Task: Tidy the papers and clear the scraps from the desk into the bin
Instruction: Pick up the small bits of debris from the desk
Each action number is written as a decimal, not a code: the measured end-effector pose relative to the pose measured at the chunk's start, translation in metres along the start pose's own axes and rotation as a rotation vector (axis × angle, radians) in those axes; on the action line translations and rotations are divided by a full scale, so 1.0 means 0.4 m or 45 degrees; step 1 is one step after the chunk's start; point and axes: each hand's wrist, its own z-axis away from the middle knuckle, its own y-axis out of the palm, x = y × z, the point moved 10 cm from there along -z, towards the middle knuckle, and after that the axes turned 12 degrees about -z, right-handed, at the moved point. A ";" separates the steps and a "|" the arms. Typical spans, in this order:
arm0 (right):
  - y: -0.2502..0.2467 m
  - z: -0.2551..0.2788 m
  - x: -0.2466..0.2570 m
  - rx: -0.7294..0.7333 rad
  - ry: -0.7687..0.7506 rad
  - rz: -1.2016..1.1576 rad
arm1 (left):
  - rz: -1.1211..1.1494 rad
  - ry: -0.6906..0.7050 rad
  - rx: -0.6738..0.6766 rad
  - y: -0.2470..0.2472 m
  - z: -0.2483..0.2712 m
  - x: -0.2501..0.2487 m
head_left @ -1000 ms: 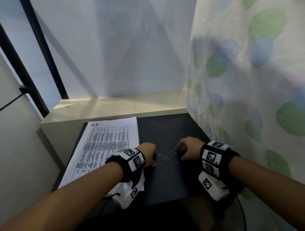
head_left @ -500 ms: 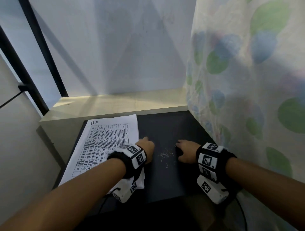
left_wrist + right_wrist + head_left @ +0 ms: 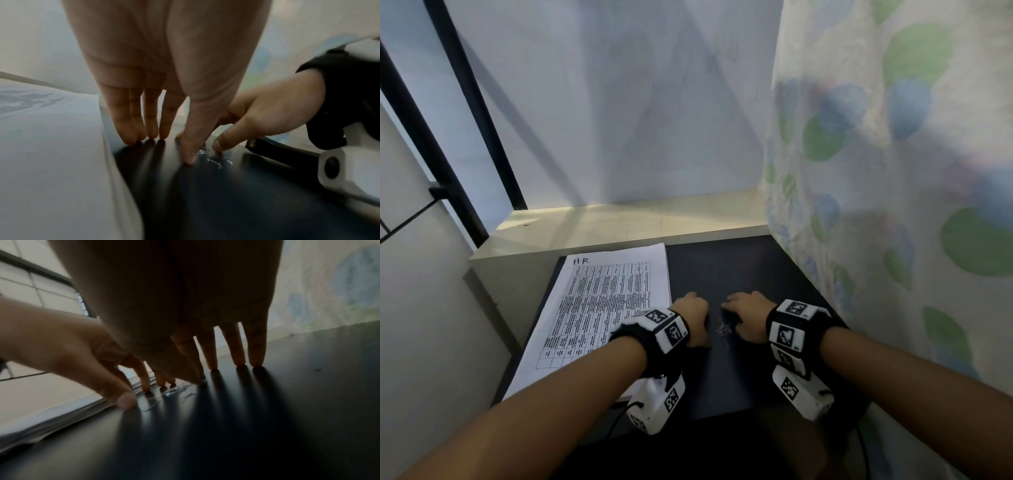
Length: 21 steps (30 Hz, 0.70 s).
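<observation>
A small heap of thin silvery scraps (image 3: 723, 330) lies on the black desk (image 3: 726, 380) between my two hands. My left hand (image 3: 693, 317) stands just left of it, straight fingers (image 3: 131, 129) tip-down on the desk and thumb beside the scraps (image 3: 213, 157). My right hand (image 3: 743, 313) stands just right of the heap, its straight fingertips (image 3: 238, 361) touching the desk, with the scraps (image 3: 176, 389) by its thumb. Neither hand holds anything. A stack of printed papers (image 3: 599, 308) lies on the desk's left side, its edge (image 3: 61, 415) next to my left hand.
A pale ledge (image 3: 619, 222) runs behind the desk below a white wall. A leaf-patterned curtain (image 3: 893, 205) hangs along the desk's right side. A white panel (image 3: 421, 325) borders the left. No bin is in view.
Both hands have slid closer together across the desk, and the scraps, spread out a second ago, now sit in a tighter heap between them.
</observation>
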 end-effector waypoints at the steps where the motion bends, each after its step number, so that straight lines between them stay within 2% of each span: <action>1: 0.010 0.006 0.005 0.018 -0.034 0.013 | -0.014 -0.009 -0.005 0.002 0.000 0.003; 4: 0.002 0.032 0.013 -0.028 -0.133 -0.097 | -0.076 -0.090 -0.065 -0.009 0.006 0.029; 7: -0.038 0.049 -0.014 -0.113 -0.090 -0.163 | -0.082 -0.172 0.015 0.007 0.014 0.043; 10: -0.043 0.045 -0.042 -0.088 0.003 -0.193 | -0.145 -0.143 0.110 0.048 0.024 0.006; 13: -0.037 0.033 -0.030 -0.096 -0.001 -0.298 | -0.227 -0.092 0.117 0.074 0.045 -0.045; 18: -0.031 0.010 -0.012 -0.126 0.012 -0.535 | 0.004 0.002 0.037 0.047 0.065 -0.066; 19: -0.038 0.010 -0.019 -0.141 0.011 -0.538 | 0.057 0.041 0.007 0.032 0.064 -0.057; 21: -0.051 0.012 -0.037 -0.142 0.007 -0.453 | 0.104 0.008 -0.075 0.003 0.053 -0.008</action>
